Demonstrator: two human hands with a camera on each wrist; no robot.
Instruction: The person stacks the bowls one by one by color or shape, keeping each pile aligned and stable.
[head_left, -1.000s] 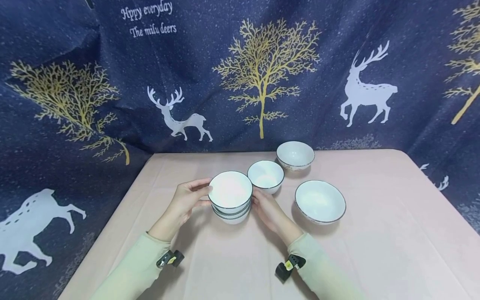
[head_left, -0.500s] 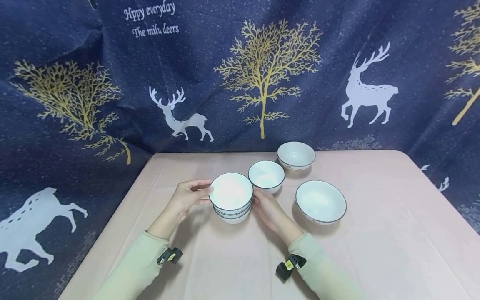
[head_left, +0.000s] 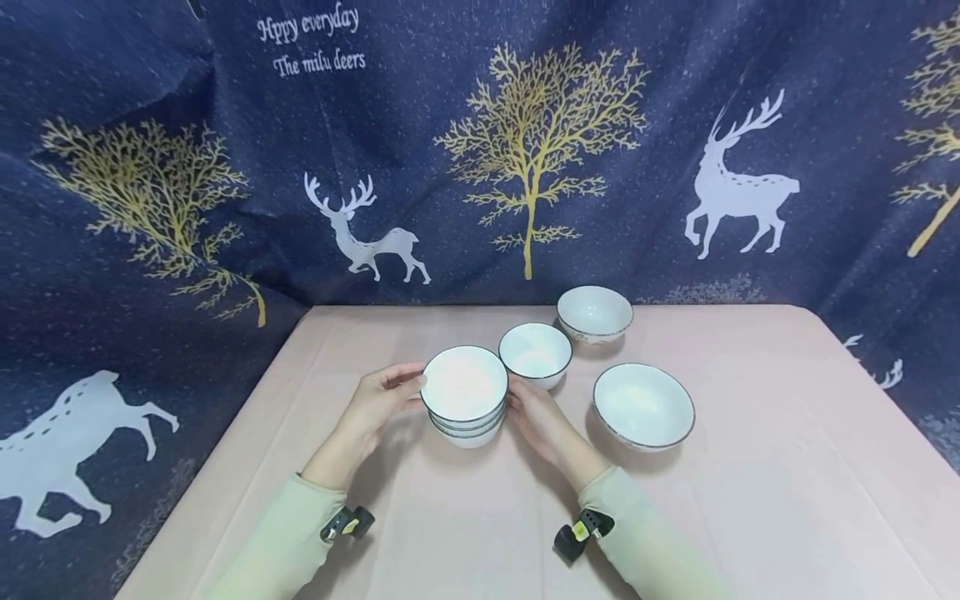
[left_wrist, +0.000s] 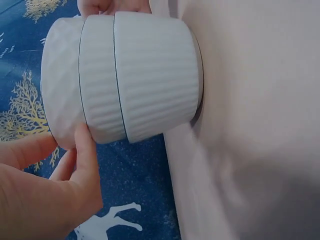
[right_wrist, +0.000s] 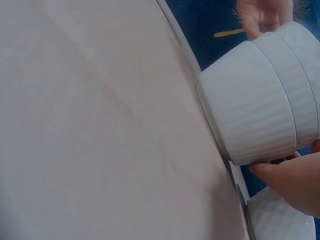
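- Head view: a stack of three round, white, dark-rimmed bowls (head_left: 465,398) stands on the pale pink table (head_left: 795,467).
- Left hand (head_left: 377,404) pinches the stack's top bowl (left_wrist: 62,82); right hand (head_left: 538,419) holds the stack's opposite side.
- Right of the stack, I see a small white dark-rimmed bowl (head_left: 536,350) just beside it, two wider white bowls (head_left: 643,404) farther off.

The left forearm (head_left: 273,537) and right forearm (head_left: 656,537), sleeved in pale green, slanted inward over the worktop (head_left: 795,500) towards its far edge, the left one nearer the left edge. The left hand (head_left: 378,404) pinched between thumb and fingers; opposite, the right hand (head_left: 538,417) gripped.
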